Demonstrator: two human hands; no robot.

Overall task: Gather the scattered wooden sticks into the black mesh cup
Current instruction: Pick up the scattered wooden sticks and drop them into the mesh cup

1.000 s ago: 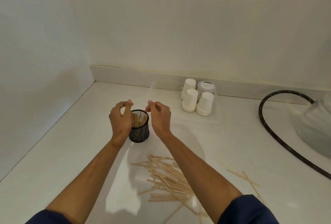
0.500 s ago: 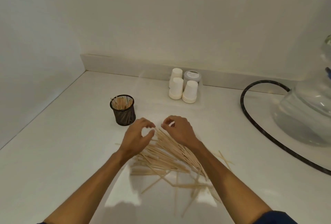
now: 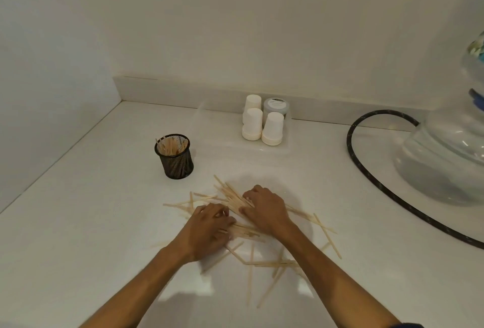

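Head view, hands: left hand [image 3: 209, 228] and right hand [image 3: 264, 209] down on the pile, fingers curled onto the wooden sticks [image 3: 237, 203]; firm grasp or mere raking, cannot tell.
Head view, sticks: mostly a loose criss-cross heap on the white counter [image 3: 78, 223] under and around both hands; some already upright in the black mesh cup [image 3: 175, 157], near, beyond the left hand.
Risk: likely slipping or fanning out if gathered unaligned; light cup possibly tipped by a bundle's ends.
Materials: thin, flat, pale wood; stiff round wire mesh; smooth glossy counter.

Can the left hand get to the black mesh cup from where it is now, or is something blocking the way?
Probably yes. The left hand rests on the wooden sticks, and the black mesh cup stands just beyond it with only bare counter between.
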